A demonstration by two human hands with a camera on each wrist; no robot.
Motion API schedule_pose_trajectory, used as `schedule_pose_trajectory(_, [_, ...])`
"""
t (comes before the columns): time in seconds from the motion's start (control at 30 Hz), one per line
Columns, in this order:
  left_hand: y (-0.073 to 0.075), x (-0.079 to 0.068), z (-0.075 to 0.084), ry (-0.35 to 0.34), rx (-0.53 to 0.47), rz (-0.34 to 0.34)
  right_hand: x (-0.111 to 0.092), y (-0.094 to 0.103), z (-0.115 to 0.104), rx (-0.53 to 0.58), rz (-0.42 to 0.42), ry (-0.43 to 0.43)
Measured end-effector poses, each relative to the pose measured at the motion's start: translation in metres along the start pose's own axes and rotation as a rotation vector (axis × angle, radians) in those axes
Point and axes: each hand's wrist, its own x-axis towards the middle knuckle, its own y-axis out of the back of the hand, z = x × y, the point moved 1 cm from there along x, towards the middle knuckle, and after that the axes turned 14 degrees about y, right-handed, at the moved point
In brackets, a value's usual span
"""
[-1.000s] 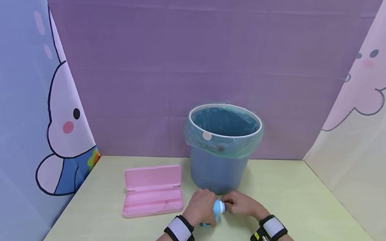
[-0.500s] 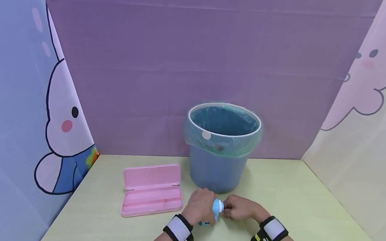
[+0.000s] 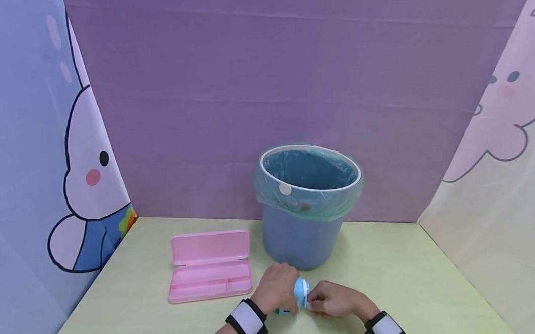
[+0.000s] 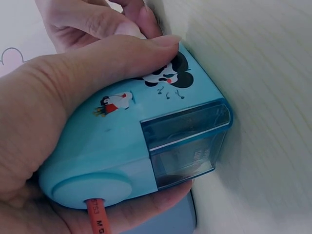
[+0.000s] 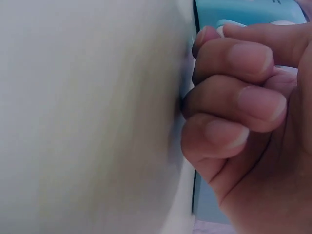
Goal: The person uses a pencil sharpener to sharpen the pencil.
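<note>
The left hand [image 3: 277, 290] is wrapped around a light-blue pencil sharpener [image 4: 122, 141], thumb across its printed side. The right hand [image 3: 337, 299] has its fingers curled, thumb and forefinger pinching the small crank [image 5: 230, 22]. The sharpener thus sits between the hands, mostly beneath the left, base down at the pale yellow worktop [image 3: 405, 286]. Its long axis runs roughly sideways: the crank end points toward the right hand, and a red pencil [image 4: 99, 217] sticks out of the opposite end. A clear drawer [image 4: 185, 141] shows low in the body. To the left lies an open pink pencil case [image 3: 210, 246]; just behind the hands stands a blue bin [image 3: 300, 241] with a green liner [image 3: 315, 207]. Beyond rise a purple backdrop [image 3: 245, 87] and cartoon-printed side panels [image 3: 17, 150].
</note>
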Motion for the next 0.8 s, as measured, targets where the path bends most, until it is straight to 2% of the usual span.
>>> schedule_pose_trajectory(0.3, [0.0, 0.0, 0.001, 0.001, 0.005, -0.004, -0.009, -0.003, -0.007, 0.173, -0.033, 0.012])
schedule_pose_trajectory(0.63, [-0.001, 0.0, 0.001, -0.006, 0.0, -0.005, -0.013, -0.001, -0.023, 0.172, -0.044, 0.063])
schedule_pose_trajectory(0.8, [-0.001, 0.0, 0.001, 0.001, 0.0, -0.003, -0.014, 0.001, -0.028, 0.192, -0.035, 0.062])
